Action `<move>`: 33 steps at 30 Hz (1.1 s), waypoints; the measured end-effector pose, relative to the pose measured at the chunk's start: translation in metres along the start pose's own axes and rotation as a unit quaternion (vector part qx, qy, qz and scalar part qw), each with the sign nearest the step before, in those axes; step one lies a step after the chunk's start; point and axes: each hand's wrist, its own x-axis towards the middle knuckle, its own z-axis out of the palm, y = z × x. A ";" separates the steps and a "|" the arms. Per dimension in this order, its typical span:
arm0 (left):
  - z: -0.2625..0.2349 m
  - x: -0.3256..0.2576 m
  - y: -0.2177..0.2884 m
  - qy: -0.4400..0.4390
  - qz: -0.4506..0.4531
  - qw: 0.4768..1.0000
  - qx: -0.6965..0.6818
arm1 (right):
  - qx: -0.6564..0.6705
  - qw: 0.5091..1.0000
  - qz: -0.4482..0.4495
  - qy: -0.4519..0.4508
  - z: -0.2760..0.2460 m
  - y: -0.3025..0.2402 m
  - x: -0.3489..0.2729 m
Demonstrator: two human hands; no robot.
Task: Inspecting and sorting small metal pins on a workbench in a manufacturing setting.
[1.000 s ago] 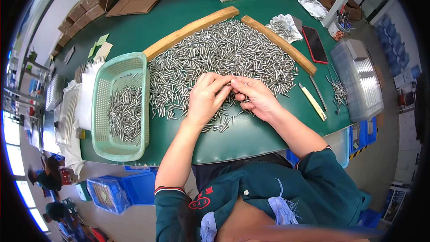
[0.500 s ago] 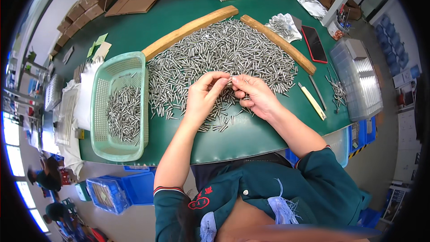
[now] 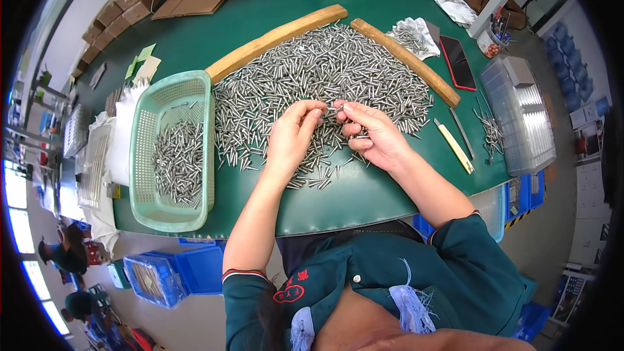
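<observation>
The right hand [image 3: 377, 136], fingers curled, pinched a metal pin [image 3: 338, 109]. The left hand [image 3: 291, 136] was partly curled; its grip could not be determined. Loose pins [image 3: 305, 71] lay beneath.

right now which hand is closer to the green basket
Left. The left hand is to the right of the green basket, over the metal pins; the right hand is farther right, beyond the left hand.
</observation>
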 end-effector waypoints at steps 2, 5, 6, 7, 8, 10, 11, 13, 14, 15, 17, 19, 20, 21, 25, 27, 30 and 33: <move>0.006 -0.001 0.001 -0.046 -0.074 0.981 -0.173 | 0.013 1.000 -0.013 -0.002 0.003 -0.001 -0.002; 0.010 -0.004 0.005 -0.055 -0.086 0.957 -0.273 | 0.027 1.000 -0.007 -0.009 0.003 -0.001 -0.002; 0.011 -0.005 0.006 -0.051 -0.092 0.947 -0.304 | 0.027 1.000 -0.007 -0.008 0.003 0.000 -0.002; 0.013 -0.006 0.008 -0.052 -0.092 0.947 -0.304 | 0.018 1.000 -0.008 0.001 0.003 0.001 -0.002; 0.014 -0.007 0.010 -0.037 -0.085 0.943 -0.319 | 0.009 1.000 -0.009 0.010 0.003 0.002 -0.002; 0.014 -0.007 0.010 -0.023 -0.079 0.939 -0.335 | -0.006 1.000 -0.009 0.018 0.005 0.004 -0.003; 0.014 -0.007 0.009 -0.014 -0.064 0.944 -0.323 | -0.022 0.999 -0.008 0.025 0.006 0.005 -0.003; 0.015 -0.007 0.008 0.016 0.003 0.962 -0.272 | -0.044 0.999 -0.009 0.027 0.007 0.007 -0.003; 0.015 -0.006 0.009 0.013 0.000 0.960 -0.281 | -0.067 0.997 -0.010 0.028 0.007 0.008 -0.004; 0.014 -0.006 0.010 0.010 -0.004 0.957 -0.291 | -0.085 0.996 -0.010 0.032 0.008 0.008 -0.003; 0.012 -0.005 0.014 0.007 -0.003 0.960 -0.280 | -0.102 0.994 -0.005 0.029 0.008 0.006 -0.004; 0.011 -0.005 0.014 0.003 -0.006 0.964 -0.267 | -0.096 0.995 -0.001 0.024 0.008 0.005 -0.004; 0.010 -0.004 0.011 -0.001 0.003 0.966 -0.260 | -0.094 0.995 0.001 0.024 0.009 0.004 -0.004; 0.010 -0.005 0.011 -0.002 0.001 0.965 -0.261 | -0.091 0.996 0.002 0.024 0.009 0.005 -0.004; 0.009 -0.006 0.010 -0.014 -0.018 0.959 -0.284 | -0.096 0.995 0.002 0.025 0.007 0.006 -0.003; 0.009 -0.007 0.009 -0.016 -0.038 0.957 -0.286 | -0.109 0.994 -0.006 0.030 0.008 0.006 -0.003; 0.007 -0.004 0.015 -0.042 -0.066 0.943 -0.322 | -0.078 0.996 -0.016 0.037 0.007 0.005 -0.004; 0.003 -0.003 0.010 -0.022 -0.059 0.968 -0.244 | -0.081 0.996 -0.025 0.032 0.007 0.003 -0.003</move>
